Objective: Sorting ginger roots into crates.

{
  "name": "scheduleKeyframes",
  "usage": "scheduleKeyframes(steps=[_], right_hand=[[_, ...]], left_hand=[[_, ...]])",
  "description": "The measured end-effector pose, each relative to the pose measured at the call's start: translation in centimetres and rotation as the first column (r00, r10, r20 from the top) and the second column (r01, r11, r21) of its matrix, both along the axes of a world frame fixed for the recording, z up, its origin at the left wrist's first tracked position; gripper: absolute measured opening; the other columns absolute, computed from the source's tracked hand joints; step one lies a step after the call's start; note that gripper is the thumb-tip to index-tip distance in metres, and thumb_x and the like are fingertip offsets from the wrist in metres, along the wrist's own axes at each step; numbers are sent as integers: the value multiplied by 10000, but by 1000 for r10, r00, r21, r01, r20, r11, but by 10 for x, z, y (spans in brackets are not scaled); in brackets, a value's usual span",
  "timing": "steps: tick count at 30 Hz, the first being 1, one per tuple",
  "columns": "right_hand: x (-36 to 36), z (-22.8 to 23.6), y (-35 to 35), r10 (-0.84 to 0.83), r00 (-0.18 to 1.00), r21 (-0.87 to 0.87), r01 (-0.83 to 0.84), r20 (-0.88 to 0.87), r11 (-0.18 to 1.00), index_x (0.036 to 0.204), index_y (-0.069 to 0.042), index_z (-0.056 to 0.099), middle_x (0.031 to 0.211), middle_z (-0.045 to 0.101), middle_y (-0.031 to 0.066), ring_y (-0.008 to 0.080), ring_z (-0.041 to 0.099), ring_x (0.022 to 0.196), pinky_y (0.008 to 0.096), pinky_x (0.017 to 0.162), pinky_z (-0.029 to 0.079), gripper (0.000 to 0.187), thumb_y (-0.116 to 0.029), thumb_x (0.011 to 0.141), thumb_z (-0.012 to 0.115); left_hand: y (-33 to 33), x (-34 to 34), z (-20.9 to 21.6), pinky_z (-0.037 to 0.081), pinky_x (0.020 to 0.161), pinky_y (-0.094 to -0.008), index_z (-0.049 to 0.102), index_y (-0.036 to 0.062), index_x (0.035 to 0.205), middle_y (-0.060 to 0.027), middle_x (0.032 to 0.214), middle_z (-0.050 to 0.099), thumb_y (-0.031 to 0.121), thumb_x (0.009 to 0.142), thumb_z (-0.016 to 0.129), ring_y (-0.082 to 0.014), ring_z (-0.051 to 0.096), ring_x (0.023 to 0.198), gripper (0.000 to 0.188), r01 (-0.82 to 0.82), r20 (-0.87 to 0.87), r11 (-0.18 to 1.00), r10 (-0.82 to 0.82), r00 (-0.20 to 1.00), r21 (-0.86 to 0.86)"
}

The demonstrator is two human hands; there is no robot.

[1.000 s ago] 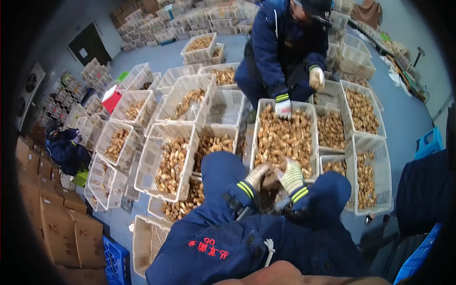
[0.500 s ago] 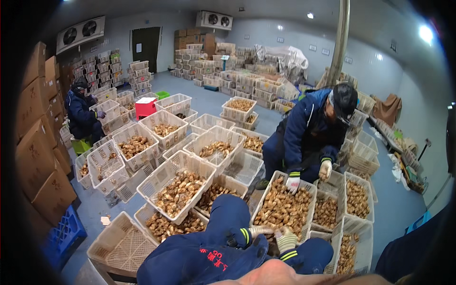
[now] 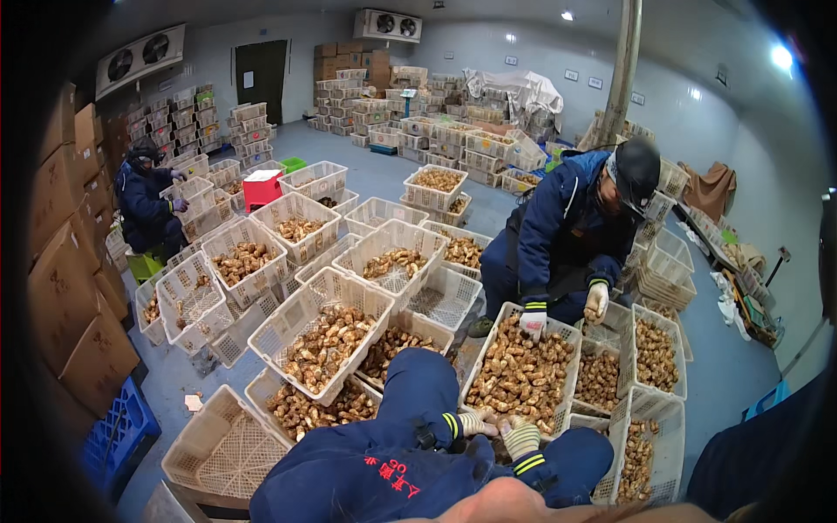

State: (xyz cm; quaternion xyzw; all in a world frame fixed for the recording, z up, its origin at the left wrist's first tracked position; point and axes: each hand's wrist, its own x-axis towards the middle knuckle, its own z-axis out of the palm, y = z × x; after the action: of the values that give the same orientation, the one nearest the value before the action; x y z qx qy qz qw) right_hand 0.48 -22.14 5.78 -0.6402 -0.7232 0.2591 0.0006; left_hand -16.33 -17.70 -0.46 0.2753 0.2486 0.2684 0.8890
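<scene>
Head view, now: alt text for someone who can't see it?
The wearer's gloved left hand and right hand sit close together at the near end of a white crate heaped with knobbly brown produce. Across it, a co-worker in dark blue has one gloved hand at its far end. More crates stand around on a blue floor.

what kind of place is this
Probably a cold store used for sorting or packing produce: large fan units are mounted high up, rows of pale plastic crates cover the floor, many holding knobbly brown produce, and cardboard boxes line one side.
</scene>
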Motion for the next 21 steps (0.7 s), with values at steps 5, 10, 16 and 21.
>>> scheduleKeyframes(steps=[5,10,16,21], right_hand=[[17,-50,22,-130,977,376,187,-171,908,789,-26,619,704,610,218,393,600,691,442,626,471,308,-316,852,538],[32,-59,85,-238,900,183,320,-364,930,902,21,599,745,613,228,350,595,679,422,610,466,338,-302,895,500],[66,-98,147,-67,910,191,158,-410,969,954,9,612,782,641,188,321,624,721,384,650,486,310,-276,889,509],[78,-116,149,-43,945,-78,19,-324,997,1128,9,558,832,659,185,303,646,794,353,730,492,509,-407,835,565]], left_hand=[[17,9,-4,444,542,-272,584,16,1007,-38,790,592,191,847,619,-134,530,651,239,32,-12,999,-31,999,35],[71,15,-19,435,539,-262,589,4,1036,-40,803,598,176,838,627,-129,519,641,265,33,-41,983,-26,999,182],[147,38,-27,354,529,-235,578,-12,960,-49,775,554,97,790,600,-100,431,589,204,-32,7,969,31,999,244],[154,58,-37,513,844,-332,390,38,1313,-125,1187,562,173,836,593,-234,573,1067,536,-180,-97,980,172,980,-81]])
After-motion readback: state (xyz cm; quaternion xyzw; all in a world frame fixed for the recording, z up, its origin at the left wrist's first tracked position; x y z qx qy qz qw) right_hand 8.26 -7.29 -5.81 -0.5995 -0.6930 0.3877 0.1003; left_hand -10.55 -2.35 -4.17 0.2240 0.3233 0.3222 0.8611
